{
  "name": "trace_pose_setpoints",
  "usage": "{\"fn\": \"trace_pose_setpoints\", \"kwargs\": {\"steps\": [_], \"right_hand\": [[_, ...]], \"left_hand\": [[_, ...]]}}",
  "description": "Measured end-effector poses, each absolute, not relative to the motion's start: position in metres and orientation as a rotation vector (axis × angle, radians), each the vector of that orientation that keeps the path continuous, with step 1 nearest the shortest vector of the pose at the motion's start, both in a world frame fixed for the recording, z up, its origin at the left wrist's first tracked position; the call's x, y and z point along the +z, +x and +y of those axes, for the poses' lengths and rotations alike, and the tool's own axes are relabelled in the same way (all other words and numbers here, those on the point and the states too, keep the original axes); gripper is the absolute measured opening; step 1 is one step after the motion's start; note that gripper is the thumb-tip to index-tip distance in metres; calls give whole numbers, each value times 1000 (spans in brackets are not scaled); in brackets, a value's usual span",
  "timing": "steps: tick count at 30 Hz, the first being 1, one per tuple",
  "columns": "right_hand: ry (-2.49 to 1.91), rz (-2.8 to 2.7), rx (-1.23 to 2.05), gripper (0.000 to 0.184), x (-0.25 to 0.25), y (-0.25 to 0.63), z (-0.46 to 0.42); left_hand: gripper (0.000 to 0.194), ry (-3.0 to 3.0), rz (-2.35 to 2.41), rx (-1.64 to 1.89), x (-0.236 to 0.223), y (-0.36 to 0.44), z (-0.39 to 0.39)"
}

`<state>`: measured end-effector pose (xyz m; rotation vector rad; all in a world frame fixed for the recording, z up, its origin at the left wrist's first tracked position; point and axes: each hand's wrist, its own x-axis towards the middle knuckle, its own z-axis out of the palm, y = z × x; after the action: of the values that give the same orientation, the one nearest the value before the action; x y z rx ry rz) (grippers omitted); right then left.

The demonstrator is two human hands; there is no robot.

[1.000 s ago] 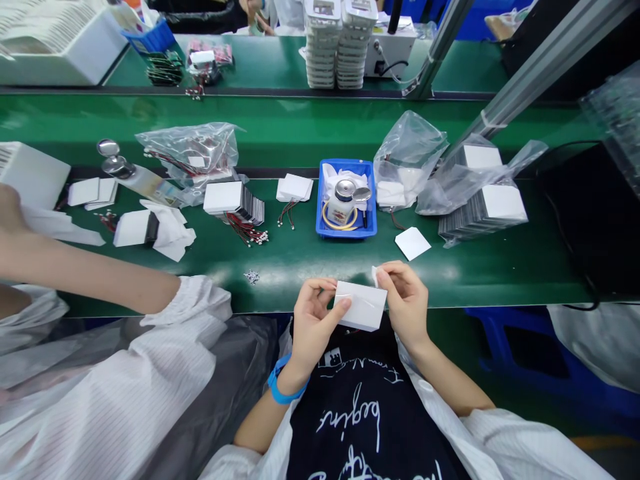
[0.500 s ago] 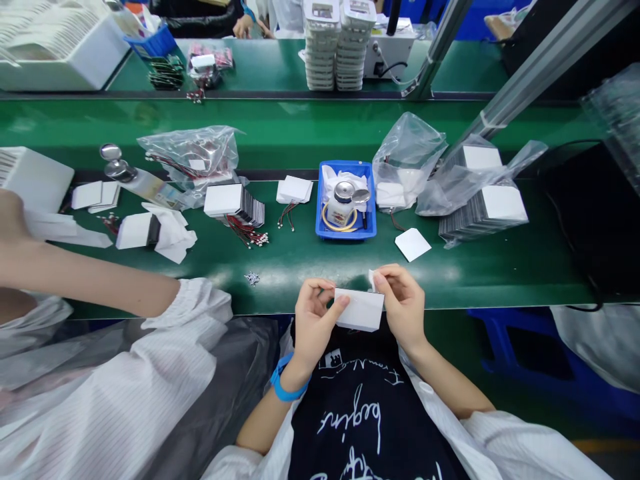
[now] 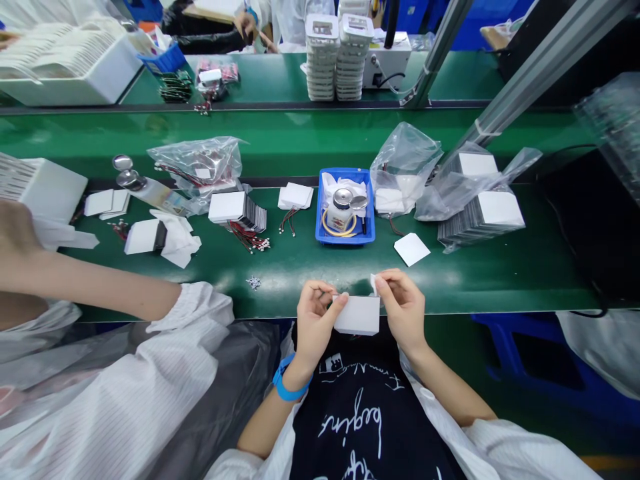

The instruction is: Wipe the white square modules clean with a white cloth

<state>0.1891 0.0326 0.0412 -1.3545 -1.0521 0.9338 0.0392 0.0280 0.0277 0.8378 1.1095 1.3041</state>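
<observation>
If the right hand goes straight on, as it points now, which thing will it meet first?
Probably the blue tray, near its front right corner: the right hand, pinching a small white strip, points forward and slightly left. Its height is unclear, so it might pass over.

Black shirt (image 3: 400, 427), white script lettering (image 3: 353, 425) across the front, small white block print (image 3: 333, 362) above. Open white overgarment (image 3: 481, 448), loose sleeves (image 3: 530, 445), faintly striped. Bright blue band (image 3: 286, 381), left wrist.

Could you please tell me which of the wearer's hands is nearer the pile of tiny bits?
Left: the left hand is right of the pile; the right hand is farther right, past the white block.
</observation>
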Motion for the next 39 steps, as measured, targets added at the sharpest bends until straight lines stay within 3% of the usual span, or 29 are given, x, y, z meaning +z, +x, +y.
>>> {"fn": "trace_pose_setpoints", "kwargs": {"steps": [8, 19, 24, 39], "right_hand": [[-1402, -950, 880, 16, 33, 217, 33], [-1444, -851, 817, 27, 24, 247, 22], [-1442, -840, 816, 30, 22, 252, 15], [-1448, -797, 863, 35, 7, 261, 8]], "left_hand": [[36, 1010, 1325, 1341, 10, 22, 58], [18, 1453, 1688, 1313, 14, -37, 250], [31, 1620, 1837, 1085, 8, -32, 310], [41, 1895, 2297, 551, -23, 1, 297]]}}
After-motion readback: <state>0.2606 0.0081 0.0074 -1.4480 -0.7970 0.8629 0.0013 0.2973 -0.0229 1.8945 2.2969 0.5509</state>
